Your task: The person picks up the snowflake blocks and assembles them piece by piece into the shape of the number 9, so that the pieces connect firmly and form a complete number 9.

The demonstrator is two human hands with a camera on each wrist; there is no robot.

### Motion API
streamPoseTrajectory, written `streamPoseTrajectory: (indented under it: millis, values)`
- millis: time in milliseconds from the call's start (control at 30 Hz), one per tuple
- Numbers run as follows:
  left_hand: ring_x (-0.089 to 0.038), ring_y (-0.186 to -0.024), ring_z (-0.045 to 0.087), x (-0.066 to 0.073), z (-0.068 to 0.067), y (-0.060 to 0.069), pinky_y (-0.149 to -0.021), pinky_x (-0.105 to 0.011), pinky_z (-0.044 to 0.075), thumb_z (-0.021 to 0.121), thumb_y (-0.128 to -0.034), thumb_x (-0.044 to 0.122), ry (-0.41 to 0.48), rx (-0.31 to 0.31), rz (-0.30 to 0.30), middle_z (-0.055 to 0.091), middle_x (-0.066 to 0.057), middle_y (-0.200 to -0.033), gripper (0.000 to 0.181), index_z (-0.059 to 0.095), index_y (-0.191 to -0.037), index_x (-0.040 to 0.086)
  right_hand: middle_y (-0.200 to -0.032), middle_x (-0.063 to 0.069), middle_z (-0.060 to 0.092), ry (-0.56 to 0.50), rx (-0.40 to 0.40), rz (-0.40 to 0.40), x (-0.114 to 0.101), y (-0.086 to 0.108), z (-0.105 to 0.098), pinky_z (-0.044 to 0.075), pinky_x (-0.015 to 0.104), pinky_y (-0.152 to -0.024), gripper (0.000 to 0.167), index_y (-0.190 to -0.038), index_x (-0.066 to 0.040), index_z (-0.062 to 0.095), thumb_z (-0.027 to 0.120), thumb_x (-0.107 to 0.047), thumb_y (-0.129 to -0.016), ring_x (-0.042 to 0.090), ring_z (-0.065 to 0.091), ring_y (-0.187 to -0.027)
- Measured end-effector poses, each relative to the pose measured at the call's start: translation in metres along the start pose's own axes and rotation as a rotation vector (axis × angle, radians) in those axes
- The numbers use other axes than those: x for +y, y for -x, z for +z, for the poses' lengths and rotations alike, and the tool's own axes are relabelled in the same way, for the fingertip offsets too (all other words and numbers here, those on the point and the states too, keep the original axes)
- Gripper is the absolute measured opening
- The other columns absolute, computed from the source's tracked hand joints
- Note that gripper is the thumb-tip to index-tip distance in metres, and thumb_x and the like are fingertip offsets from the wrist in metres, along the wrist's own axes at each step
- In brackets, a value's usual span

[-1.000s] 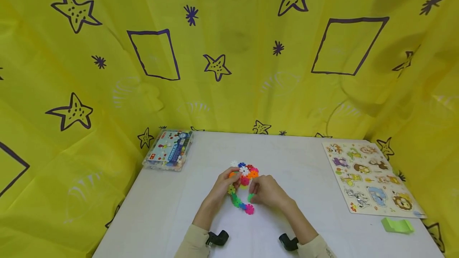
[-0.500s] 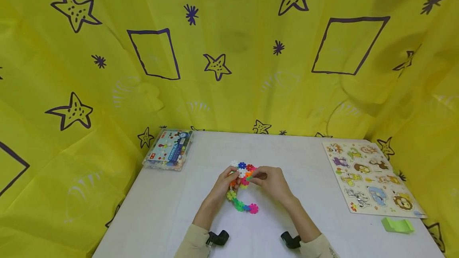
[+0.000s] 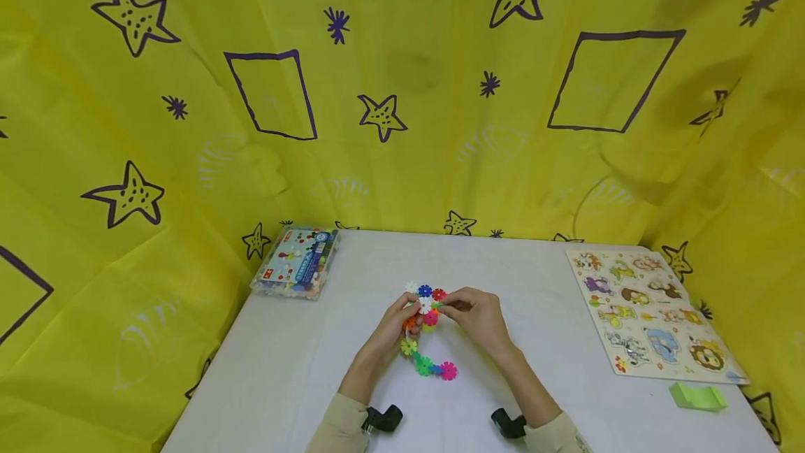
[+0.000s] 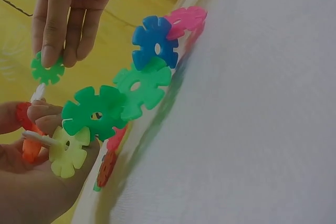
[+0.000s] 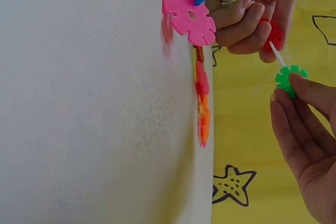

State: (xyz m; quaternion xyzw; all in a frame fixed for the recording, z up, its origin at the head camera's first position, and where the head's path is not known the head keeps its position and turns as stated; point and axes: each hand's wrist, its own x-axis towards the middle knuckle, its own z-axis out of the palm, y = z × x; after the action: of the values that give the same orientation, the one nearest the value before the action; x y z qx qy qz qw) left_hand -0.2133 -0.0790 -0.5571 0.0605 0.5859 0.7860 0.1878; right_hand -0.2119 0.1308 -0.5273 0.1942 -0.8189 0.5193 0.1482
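- Two hands meet over the table (image 3: pixel 503 264): the left hand (image 3: pixel 391 321) curls its fingers round a chain (image 3: pixel 423 365) of slotted discs and grips it at a red disc (image 5: pixel 273 31); the right hand (image 3: pixel 483 318) is nearly closed, pinching a green disc (image 5: pixel 283 78) between thumb and fingertips.
- The chain is about midway between the table's left and right edges, well apart from the far edge; whether its pink disc (image 5: pixel 181 9) touches the table cannot be told.
- The green disc meets the tip of a white disc (image 5: pixel 277 54) beside the left fingers; whether slot has entered slot is too small to see.
- The step in hand looks like a join. It is best done with the two discs crosswise, as they seem to stand, slot facing slot, and a straight push with no twist.
- Holding the white disc itself, close to the joint, would probably stop the push from bending the links behind it.
- The loose length would be best left slack, since a tug there could tilt the white disc.
- The chain has no single straight axis: its longer run leaves the left hand towards the near edge, then bends through the yellow disc (image 4: pixel 68 161) and blue disc (image 4: pixel 147 40), so the pink end points towards the right edge.
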Motion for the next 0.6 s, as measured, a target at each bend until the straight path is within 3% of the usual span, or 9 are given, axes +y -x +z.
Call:
streamPoseTrajectory:
  millis: [367,600]
  values:
    - [-0.012,-0.065,0.036,-0.0022,-0.0008,-0.0004,-0.06,-0.023,0.036,0.045,-0.1128,0.025,0.052,-0.031,-0.021,0.044,-0.004,-0.082,0.013,0.048,-0.106,0.014,-0.085,-0.003,0.077,-0.008,0.019,-0.027,0.0021,0.0001,0.0015,0.059,0.024,-0.065,0.017,-0.088,-0.01,0.083,0.09,0.0,-0.077,0.011,0.073,-0.071]
    - [-0.01,-0.064,0.038,-0.0043,0.0012,-0.0007,-0.057,-0.021,0.036,0.044,-0.113,0.025,0.065,-0.041,-0.034,0.045,-0.001,-0.082,0.012,0.049,-0.108,0.015,-0.084,-0.001,0.077,-0.007,0.011,-0.089,-0.0001,0.0006,0.0026,0.06,0.024,-0.066,0.017,-0.087,-0.008,0.083,0.089,0.004,-0.076,0.012,0.073,-0.071]
